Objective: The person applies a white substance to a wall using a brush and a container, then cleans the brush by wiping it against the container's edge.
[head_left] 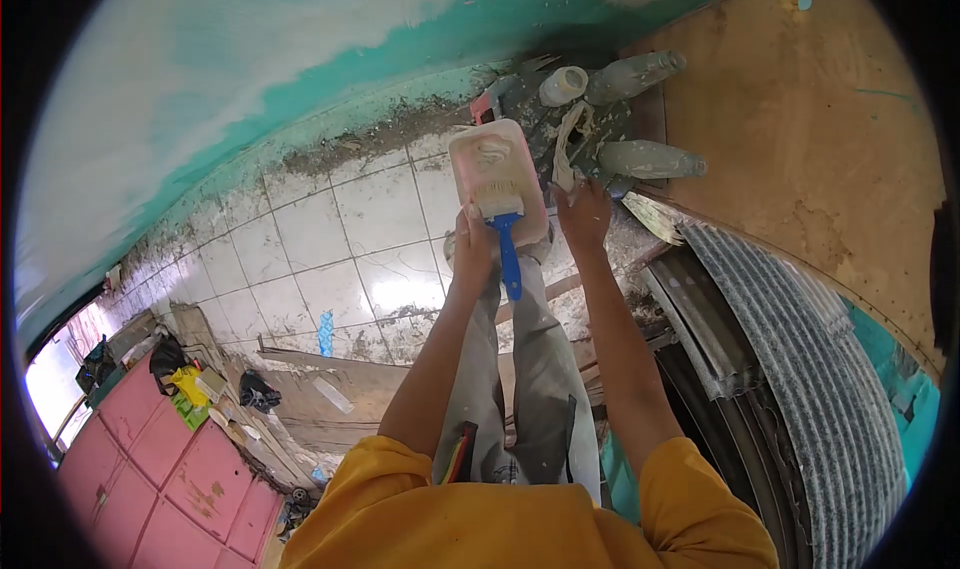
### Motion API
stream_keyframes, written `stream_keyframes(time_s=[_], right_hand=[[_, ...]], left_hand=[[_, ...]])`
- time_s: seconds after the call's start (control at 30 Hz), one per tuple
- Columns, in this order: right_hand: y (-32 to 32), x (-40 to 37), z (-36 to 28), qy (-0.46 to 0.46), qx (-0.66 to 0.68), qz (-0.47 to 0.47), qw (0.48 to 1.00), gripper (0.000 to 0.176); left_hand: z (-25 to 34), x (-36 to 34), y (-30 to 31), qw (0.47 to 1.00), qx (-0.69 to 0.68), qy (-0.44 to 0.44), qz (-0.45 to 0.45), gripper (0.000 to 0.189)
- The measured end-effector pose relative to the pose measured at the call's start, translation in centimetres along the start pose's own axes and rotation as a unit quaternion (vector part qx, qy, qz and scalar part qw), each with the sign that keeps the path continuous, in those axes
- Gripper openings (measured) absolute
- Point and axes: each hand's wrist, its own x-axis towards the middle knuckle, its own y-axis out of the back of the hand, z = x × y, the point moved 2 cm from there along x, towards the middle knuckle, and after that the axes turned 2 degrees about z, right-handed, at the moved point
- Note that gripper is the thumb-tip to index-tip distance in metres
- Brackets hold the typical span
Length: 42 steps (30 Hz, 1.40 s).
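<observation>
My left hand (474, 237) is closed on the near left edge of a pale pink tray (462, 159) with whitish paint in it. A wide paintbrush (508, 249) with a blue handle lies across the tray, its pale bristles inside and its handle over the near rim. To the right, my right hand (582, 214) has its fingers closed on the lower end of a crumpled whitish cloth (570, 149). Bottles (652, 159) and a white cup (563, 86) are just beyond that hand, on a dark, paint-spotted surface.
A teal and white wall (330, 79) rises ahead, above white floor tiles (380, 212). Corrugated sheets (800, 369) and a brown board (800, 119) are at the right. Pink panels (165, 469), wood planks and bags (187, 384) are at the lower left.
</observation>
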Motion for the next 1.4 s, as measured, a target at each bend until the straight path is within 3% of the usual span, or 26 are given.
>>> stream_keyframes(time_s=[0.1,0.17,0.27,0.5,0.57,0.7,0.8,0.87,0.97,1.07,1.17,1.4], right_hand=[[2.1,0.8,-1.8,-0.017,-0.047,0.002,0.999,0.051],[2.2,2.7,-2.3,0.003,0.099,0.062,0.993,0.067],[3.5,6.8,-4.4,-0.013,0.218,0.086,0.972,0.076],[0.4,13.6,-4.7,-0.026,0.271,0.146,0.951,0.076],[0.3,14.4,-4.2,-0.070,0.233,0.039,0.969,0.072],[1.5,13.8,-4.7,-0.022,0.271,0.042,0.962,0.068],[3.7,11.9,-5.5,0.002,0.204,0.035,0.978,0.064],[6.3,9.8,-7.1,0.121,0.181,0.028,0.976,0.062],[7.5,7.1,-7.3,0.168,0.133,0.005,0.977,0.058],[10.4,5.8,-9.2,0.183,0.134,-0.078,0.971,0.053],[10.6,5.0,-9.1,0.220,0.091,-0.097,0.966,0.049],[10.9,4.4,-9.7,0.210,0.029,-0.127,0.969,0.048]], left_hand=[[-0.2,0.1,0.4,1.000,-0.006,0.017,-0.013,0.051],[-0.3,0.2,0.6,1.000,-0.004,0.002,-0.003,0.052],[-0.8,0.4,1.1,1.000,0.001,-0.008,0.023,0.058],[0.3,0.5,1.7,0.999,-0.020,-0.004,0.044,0.064],[0.3,0.7,1.8,0.998,-0.037,-0.015,0.038,0.063],[1.5,0.7,2.0,0.997,-0.048,-0.033,0.057,0.063],[1.4,1.3,2.2,0.995,-0.053,-0.048,0.063,0.062],[1.8,1.5,2.2,0.995,-0.043,-0.063,0.068,0.062],[1.9,1.8,2.4,0.995,-0.008,-0.062,0.079,0.065],[0.7,2.4,2.5,0.996,-0.025,-0.042,0.069,0.068],[-0.2,2.9,2.6,0.997,-0.019,-0.030,0.063,0.070],[0.8,2.3,2.2,0.996,-0.035,-0.050,0.060,0.063]])
